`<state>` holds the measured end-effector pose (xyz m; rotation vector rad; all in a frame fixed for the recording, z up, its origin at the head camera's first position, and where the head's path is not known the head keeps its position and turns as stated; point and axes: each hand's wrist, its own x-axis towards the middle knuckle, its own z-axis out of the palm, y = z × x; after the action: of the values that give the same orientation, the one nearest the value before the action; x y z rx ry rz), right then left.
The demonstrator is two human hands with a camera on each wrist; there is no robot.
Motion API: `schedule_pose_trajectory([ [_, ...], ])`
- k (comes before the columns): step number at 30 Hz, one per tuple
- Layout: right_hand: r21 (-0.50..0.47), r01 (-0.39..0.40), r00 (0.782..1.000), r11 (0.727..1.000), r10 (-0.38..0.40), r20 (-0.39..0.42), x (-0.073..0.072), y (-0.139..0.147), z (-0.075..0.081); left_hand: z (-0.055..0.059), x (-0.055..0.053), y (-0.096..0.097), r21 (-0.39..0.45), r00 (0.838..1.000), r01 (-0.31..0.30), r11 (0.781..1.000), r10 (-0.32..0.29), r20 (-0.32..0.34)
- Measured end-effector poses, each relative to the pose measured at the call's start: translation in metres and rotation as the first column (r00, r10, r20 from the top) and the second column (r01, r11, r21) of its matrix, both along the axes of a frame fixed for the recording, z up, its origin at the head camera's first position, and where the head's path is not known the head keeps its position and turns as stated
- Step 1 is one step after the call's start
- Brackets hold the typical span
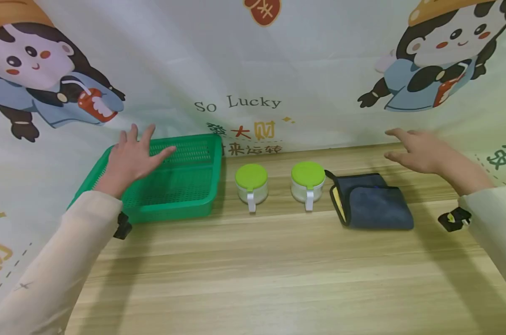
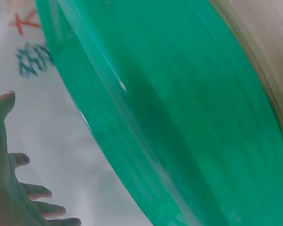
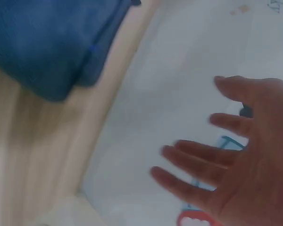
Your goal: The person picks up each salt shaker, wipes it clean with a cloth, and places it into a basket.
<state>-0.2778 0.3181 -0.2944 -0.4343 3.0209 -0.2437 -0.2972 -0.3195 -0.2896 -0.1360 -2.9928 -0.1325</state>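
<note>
My left hand [image 1: 131, 160] is held above the green plastic basket [image 1: 173, 211], fingers spread and nothing in them. In the left wrist view the basket [image 2: 179, 103] fills the middle, with the left hand [image 2: 14, 188] at the lower left. My right hand [image 1: 422, 151] hovers beyond the right side of a folded dark blue cloth pouch [image 1: 378, 209], fingers extended and holding nothing. The right wrist view has the same pouch [image 3: 52, 42] at upper left and the right hand [image 3: 245, 160] with its fingers apart.
Two clear jars with lime-green lids and pale handles, a left jar [image 1: 252, 184] and a right jar [image 1: 308, 181], stand between basket and pouch. They sit on a wood-grain table [image 1: 253, 274]. Behind hangs a white printed curtain [image 1: 320, 60] with cartoon figures and lettering.
</note>
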Motion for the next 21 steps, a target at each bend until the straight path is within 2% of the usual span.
schedule_pose_trajectory([
  [3,-0.010,-0.027,0.999,1.000,0.027,0.023,0.005,0.001,-0.018,0.000,0.003,0.019,0.028,0.999,0.036,0.999,-0.036,-0.002],
  [6,-0.055,-0.037,0.997,0.998,0.041,0.065,0.010,0.002,-0.035,-0.001,0.005,0.036,0.013,0.998,0.068,0.998,-0.068,0.002],
  [10,-0.086,-0.003,0.995,0.996,0.011,0.096,0.017,0.003,-0.050,-0.003,0.009,0.055,-0.011,0.995,0.099,0.995,-0.099,0.002],
  [13,-0.102,0.025,0.993,0.994,-0.013,0.121,0.021,0.002,-0.057,-0.005,0.014,0.069,0.027,0.993,0.119,0.993,-0.119,-0.008],
  [15,-0.132,0.050,0.983,0.990,-0.025,0.184,0.023,0.001,-0.061,-0.006,0.018,0.080,0.066,0.990,0.140,0.988,-0.139,-0.023],
  [19,-0.217,0.125,0.935,0.968,-0.042,0.352,0.028,0.002,-0.067,-0.012,0.027,0.112,0.153,0.980,0.200,0.968,-0.195,-0.052],
  [21,-0.262,0.159,0.919,0.952,-0.046,0.391,0.030,0.004,-0.069,-0.017,0.031,0.127,0.181,0.974,0.228,0.957,-0.219,-0.064],
])
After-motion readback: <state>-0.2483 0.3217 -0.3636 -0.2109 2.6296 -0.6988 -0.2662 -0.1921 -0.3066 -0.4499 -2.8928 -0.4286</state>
